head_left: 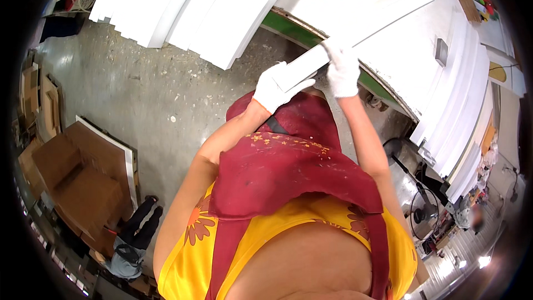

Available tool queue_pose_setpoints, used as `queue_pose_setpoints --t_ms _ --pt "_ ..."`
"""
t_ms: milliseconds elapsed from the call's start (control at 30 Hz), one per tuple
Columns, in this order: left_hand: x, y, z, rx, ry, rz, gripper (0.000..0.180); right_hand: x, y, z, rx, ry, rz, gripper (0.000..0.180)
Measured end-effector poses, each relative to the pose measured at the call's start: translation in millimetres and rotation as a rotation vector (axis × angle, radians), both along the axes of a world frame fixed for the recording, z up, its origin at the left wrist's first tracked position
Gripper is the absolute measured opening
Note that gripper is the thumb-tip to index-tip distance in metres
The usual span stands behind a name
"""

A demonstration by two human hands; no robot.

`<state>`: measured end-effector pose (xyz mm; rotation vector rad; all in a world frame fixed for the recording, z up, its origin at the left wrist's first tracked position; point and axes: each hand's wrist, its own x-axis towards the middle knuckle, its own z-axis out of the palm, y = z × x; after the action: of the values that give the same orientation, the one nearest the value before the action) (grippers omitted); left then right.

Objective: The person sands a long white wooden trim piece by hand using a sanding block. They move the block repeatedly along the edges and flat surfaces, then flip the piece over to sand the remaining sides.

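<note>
Left hand [276,87] in a white glove grips the near end of a white strip [355,36]; right hand [342,70] clamps it from above, steadying it on the counter [411,50].

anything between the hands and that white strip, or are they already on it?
Nothing visible in the way. Both gloved hands are already on the white strip: the left hand grips its near end, and the right hand clasps it further along, at the edge of the workbench.
</note>
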<state>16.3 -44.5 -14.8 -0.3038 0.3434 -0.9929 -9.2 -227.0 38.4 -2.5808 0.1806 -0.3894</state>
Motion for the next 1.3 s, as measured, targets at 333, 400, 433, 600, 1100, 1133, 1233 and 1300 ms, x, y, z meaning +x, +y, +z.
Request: queue_pose_setpoints --t_ms 333,400,433,600,1100,1133,1233,1300 --pt "-6 9 -47 0.165 -0.071 -0.056 0.033 -3 25 -5 0.167 0.230 0.269 0.032" --pt "-1 0 -22 0.372 -0.064 -0.073 0.033 -6 21 -10 0.029 0.070 0.365 0.034" --pt "0 -1 -16 0.478 -0.062 -0.072 0.034 -6 23 -10 -0.041 -0.015 0.410 0.037" --pt "0 -1 -30 0.277 -0.028 -0.060 0.032 -9 30 3 0.066 0.008 0.472 0.034" --pt "-5 -11 7 0.731 0.026 -0.078 0.044 -16 21 -2 0.090 0.071 0.343 0.042" --pt "-5 -10 7 0.684 0.041 -0.070 0.045 -15 26 1 0.103 0.048 0.361 0.042" --pt "-8 -11 -51 0.353 -0.008 -0.034 0.042 -30 44 -20 0.083 -0.014 0.641 0.045" --pt "-3 -15 -19 0.306 -0.110 -0.094 0.042 -29 44 0 0.096 0.095 0.643 0.044"
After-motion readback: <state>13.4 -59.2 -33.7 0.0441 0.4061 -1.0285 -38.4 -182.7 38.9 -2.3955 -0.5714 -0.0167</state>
